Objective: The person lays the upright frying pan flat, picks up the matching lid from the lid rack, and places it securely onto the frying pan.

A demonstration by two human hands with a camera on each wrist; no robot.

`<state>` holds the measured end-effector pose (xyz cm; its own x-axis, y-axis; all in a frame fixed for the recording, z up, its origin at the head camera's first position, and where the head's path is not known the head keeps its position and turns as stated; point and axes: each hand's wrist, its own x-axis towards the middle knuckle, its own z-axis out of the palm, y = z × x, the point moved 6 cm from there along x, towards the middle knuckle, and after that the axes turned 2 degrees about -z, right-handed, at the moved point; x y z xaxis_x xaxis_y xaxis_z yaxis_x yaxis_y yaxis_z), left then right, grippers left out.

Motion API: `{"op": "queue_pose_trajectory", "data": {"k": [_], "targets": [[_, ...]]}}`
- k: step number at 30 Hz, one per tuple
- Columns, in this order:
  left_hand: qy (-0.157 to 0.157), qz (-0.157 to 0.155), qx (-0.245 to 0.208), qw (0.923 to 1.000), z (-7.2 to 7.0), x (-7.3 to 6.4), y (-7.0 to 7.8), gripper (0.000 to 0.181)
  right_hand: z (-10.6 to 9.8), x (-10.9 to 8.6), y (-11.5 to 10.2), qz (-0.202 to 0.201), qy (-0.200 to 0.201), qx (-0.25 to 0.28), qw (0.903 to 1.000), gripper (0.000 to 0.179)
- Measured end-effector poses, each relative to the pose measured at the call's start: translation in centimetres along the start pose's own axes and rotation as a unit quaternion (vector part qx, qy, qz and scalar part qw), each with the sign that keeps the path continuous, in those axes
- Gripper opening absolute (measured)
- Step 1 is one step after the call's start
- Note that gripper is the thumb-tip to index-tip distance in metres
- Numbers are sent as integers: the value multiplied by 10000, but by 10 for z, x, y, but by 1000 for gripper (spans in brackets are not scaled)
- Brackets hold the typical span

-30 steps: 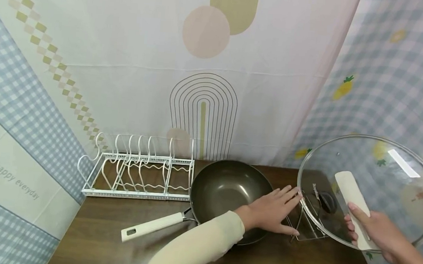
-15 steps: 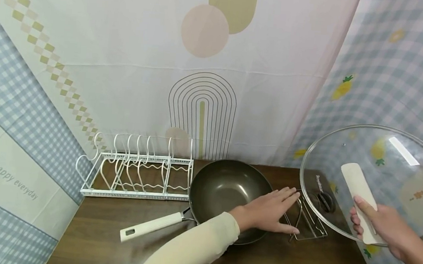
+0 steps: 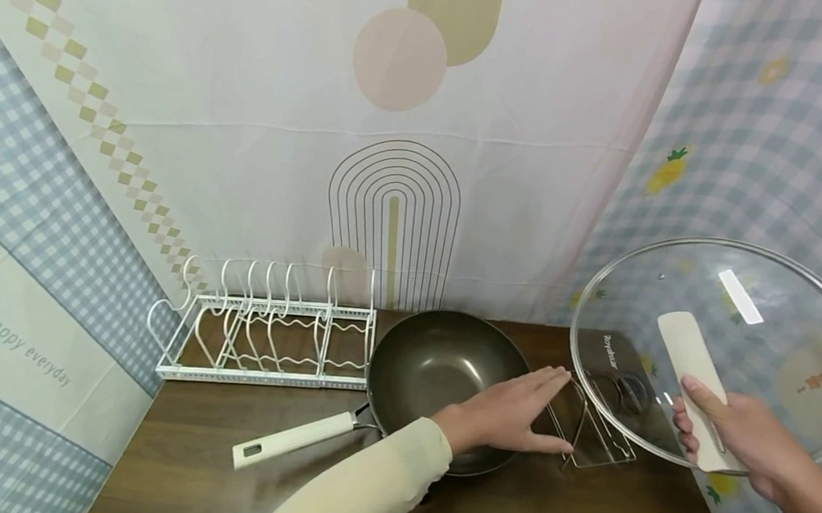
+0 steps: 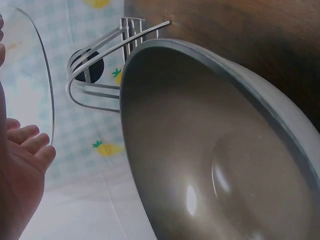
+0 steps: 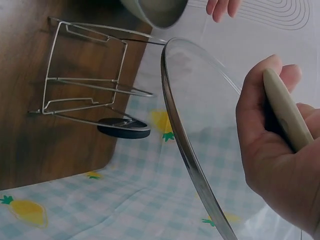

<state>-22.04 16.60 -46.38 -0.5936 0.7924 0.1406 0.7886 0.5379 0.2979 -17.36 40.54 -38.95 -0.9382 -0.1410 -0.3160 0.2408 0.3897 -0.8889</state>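
Observation:
My right hand [image 3: 745, 432] grips the cream handle [image 3: 688, 367] of a large round glass lid [image 3: 795, 343] with a metal rim. The lid is held up at the right, tilted. Below and behind it stands a wire rack [image 3: 605, 457], partly seen through the glass; a black round piece [image 5: 124, 130] shows at the rack's end in the right wrist view. My left hand [image 3: 510, 413], fingers straight and thumb spread, hovers over the right side of a dark wok [image 3: 431, 363], near the rack. The wok has a cream handle [image 3: 295, 441] pointing left.
A white wire organizer [image 3: 264, 378] with several upright loops stands left of the wok. All of these stand on a brown wooden tabletop [image 3: 205, 482]. Patterned cloth walls [image 3: 531, 201] close off the back and both sides.
The lid has risen, and in the last half second shifted slightly left. My left hand has drawn back a little to the left. The wok and white organizer have not moved.

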Motion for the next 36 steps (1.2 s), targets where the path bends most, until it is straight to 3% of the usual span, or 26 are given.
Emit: {"op": "queue_pose_trajectory", "data": {"k": [14,25,36], "targets": [[331,-64,-319,9989,-15,-32,-18,97,19,3,1,5,-434,243,9988,49],[462,-196,-529,9973,-21,-47,-25,96,32,5,1,-39,-625,636,9960,46],[516,-644,-1118,9903,-29,-62,-39,93,43,10,-5,109,-658,653,9956,46]]}}
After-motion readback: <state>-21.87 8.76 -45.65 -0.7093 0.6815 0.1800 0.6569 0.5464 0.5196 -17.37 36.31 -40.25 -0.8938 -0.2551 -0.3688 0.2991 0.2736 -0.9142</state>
